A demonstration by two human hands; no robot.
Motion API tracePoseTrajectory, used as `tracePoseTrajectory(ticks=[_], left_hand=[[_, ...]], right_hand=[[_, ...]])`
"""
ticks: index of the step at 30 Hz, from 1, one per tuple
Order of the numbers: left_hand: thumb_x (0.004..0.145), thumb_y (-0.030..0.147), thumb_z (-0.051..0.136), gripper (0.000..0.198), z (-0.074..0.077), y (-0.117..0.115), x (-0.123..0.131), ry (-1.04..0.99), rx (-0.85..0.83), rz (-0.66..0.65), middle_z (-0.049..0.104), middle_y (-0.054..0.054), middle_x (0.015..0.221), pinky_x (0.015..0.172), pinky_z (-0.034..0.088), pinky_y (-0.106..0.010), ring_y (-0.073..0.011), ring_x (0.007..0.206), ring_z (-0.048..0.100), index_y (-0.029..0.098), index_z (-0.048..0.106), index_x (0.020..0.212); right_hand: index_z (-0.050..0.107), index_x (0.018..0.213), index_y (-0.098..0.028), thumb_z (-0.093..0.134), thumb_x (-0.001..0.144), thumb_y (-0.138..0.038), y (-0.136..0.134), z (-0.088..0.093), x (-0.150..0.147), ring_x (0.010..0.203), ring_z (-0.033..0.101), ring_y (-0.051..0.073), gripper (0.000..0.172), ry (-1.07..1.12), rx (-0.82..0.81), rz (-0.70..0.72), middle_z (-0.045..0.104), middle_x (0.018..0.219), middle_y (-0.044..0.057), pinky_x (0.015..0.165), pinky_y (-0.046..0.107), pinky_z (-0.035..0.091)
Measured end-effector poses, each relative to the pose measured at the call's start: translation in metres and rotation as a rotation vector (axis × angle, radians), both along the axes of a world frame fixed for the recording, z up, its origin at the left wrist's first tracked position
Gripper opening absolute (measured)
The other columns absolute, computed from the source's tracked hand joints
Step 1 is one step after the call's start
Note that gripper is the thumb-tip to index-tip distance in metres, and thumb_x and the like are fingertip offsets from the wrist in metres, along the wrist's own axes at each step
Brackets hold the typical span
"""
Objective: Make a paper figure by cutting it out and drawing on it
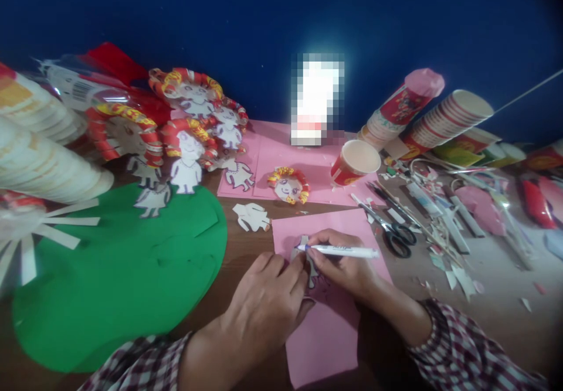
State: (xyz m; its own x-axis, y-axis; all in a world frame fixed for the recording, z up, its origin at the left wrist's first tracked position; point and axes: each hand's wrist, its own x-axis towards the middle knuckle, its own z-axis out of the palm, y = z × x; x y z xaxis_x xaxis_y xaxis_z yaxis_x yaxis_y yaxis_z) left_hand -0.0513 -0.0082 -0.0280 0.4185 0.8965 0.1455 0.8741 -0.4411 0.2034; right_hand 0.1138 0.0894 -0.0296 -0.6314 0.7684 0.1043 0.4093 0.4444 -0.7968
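My right hand (347, 265) grips a white marker (352, 251), its tip at the upper part of a small white paper doll cutout (314, 278). The cutout lies on a pink paper sheet (325, 344). From the left, my left hand (270, 297) presses the cutout down with its fingers close together; they cover much of it. Just beyond the sheet lies another paper doll body (251, 217) on the wooden table. A doll head with a red and yellow wrapper ring (289, 186) lies farther back on pink paper.
A green paper shape (118, 279) covers the left side, with several paper dolls (187, 162) behind it. Stacked paper cups (44, 139) lean at far left. Scissors (396, 235) and paper scraps lie right. A paper cup (355, 162) and a bright pixelated upright object (317, 101) stand behind.
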Motion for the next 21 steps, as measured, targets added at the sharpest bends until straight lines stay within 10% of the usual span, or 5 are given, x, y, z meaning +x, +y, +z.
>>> tracePoseTrajectory(ticks=[13,21], left_hand=[[0.089,0.034,0.053,0.032,-0.002,-0.0004,-0.0001,0.003,-0.003,0.016,0.063,-0.009,0.113,0.075,0.044,-0.041,-0.0246,0.087,0.057,0.014,0.059,0.113],[0.09,0.036,0.051,0.032,0.0036,0.0023,-0.0019,0.01,-0.025,-0.007,0.063,-0.01,0.112,0.074,0.045,-0.04,-0.0235,0.087,0.058,0.014,0.059,0.112]], right_hand=[[0.065,0.086,-0.019,0.059,0.084,-0.025,0.0005,0.0017,-0.0015,0.07,0.066,0.015,0.009,0.027,-0.022,0.009,0.071,0.079,0.004,0.066,0.026,0.053],[0.059,0.081,-0.019,0.059,0.083,-0.03,-0.001,0.0076,-0.0032,0.052,0.056,0.011,0.011,0.193,-0.257,-0.221,0.061,0.062,0.0,0.045,0.02,0.046]])
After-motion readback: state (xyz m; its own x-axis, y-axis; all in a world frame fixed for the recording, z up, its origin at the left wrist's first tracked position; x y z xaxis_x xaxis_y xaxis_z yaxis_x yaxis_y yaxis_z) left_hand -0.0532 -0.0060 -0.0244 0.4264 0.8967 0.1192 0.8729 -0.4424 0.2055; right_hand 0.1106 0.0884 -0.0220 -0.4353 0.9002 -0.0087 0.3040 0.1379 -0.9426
